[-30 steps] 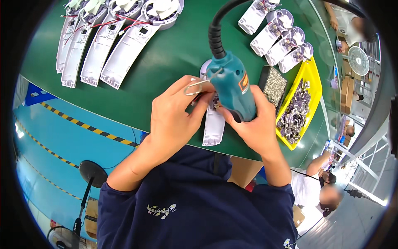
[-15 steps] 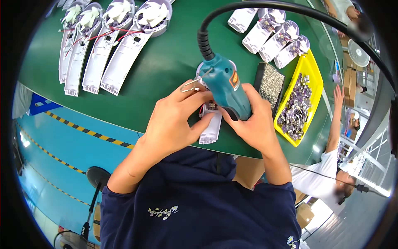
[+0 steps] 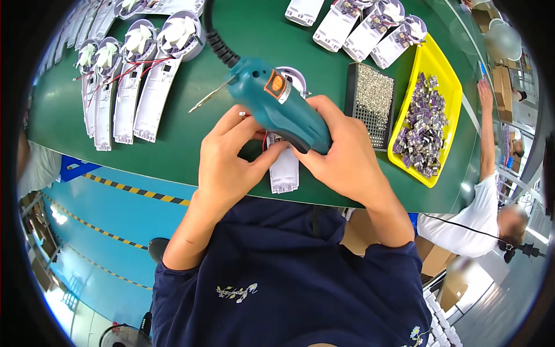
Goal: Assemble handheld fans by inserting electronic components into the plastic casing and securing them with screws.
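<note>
My right hand (image 3: pixel 347 147) is wrapped round a teal electric screwdriver (image 3: pixel 283 104); its thin metal hook (image 3: pixel 211 97) juts out to the left and its cord rises from the top. Beneath the tool lies a white fan housing (image 3: pixel 284 173), its round end partly hidden. My left hand (image 3: pixel 228 156) grips the housing's left side, thumb by a small circuit board (image 3: pixel 277 137) and red wire. A tiny silvery piece (image 3: pixel 243 113), seemingly a screw, shows at its index finger. The screwdriver's working tip is hidden.
A black perforated tray (image 3: pixel 378 130) of small screws stands right of my right hand, beside a yellow bin (image 3: pixel 457 110) of small circuit boards. More white fan housings (image 3: pixel 156 92) lie at left and far right (image 3: pixel 370 34). A person's arm (image 3: pixel 487 133) rests along the table's right edge.
The screwdriver has tilted, its top swinging left and its cord with it. Both hands stay close to the housing. The whole view has shifted a little.
</note>
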`<state>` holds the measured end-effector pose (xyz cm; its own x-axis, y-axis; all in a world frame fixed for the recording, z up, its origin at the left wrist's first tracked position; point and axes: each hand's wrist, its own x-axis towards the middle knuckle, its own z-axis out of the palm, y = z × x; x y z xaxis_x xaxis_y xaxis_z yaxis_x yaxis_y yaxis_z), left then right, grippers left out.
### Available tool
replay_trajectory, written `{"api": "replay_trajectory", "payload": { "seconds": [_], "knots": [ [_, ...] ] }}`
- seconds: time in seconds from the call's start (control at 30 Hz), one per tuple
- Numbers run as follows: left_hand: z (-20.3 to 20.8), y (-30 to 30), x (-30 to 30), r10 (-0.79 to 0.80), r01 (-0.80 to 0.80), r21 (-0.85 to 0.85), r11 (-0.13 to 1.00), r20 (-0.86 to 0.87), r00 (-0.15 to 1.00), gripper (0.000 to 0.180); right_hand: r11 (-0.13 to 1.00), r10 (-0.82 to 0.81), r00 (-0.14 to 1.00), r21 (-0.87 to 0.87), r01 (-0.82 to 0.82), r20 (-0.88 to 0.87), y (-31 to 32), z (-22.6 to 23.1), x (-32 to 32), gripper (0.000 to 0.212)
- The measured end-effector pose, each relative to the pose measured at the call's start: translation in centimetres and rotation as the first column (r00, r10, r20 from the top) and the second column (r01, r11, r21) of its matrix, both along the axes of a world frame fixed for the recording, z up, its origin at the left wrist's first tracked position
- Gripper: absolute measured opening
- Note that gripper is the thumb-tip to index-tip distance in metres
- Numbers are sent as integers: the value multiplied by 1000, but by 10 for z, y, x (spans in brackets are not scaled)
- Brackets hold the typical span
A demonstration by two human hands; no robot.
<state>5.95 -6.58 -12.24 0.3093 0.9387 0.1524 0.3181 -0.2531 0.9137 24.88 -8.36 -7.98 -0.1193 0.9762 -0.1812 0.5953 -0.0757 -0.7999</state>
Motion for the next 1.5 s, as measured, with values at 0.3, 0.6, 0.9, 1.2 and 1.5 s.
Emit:
{"api": "replay_trajectory", "payload": {
  "seconds": [0.3, 0.6, 0.9, 1.2, 1.5],
  "knots": [
    [-6, -1, 7, 23, -23, -15, 1000, 6, 1000, 27, 963, -263, 808, -85, 257, -527, -22, 16, 43, 64],
    [-7, -12, 44, -75, 75, -17, 997, -3, 997, 29, 606, 334, 520, 602, 520, -786, -40, -5, 83, 87],
    [-5, -12, 56, -87, 86, -42, 995, -31, 996, 31, 623, 252, 655, 638, 453, -712, -33, -21, 90, 95],
    [-6, -13, 54, -77, 77, -7, 997, -61, 995, 32, 638, 253, 647, 626, 447, -719, -29, -26, 90, 94],
    [-8, -13, 57, -86, 87, 10, 996, -22, 996, 31, 613, 293, 724, 704, 358, -624, -25, -26, 84, 88]
  ]
}}
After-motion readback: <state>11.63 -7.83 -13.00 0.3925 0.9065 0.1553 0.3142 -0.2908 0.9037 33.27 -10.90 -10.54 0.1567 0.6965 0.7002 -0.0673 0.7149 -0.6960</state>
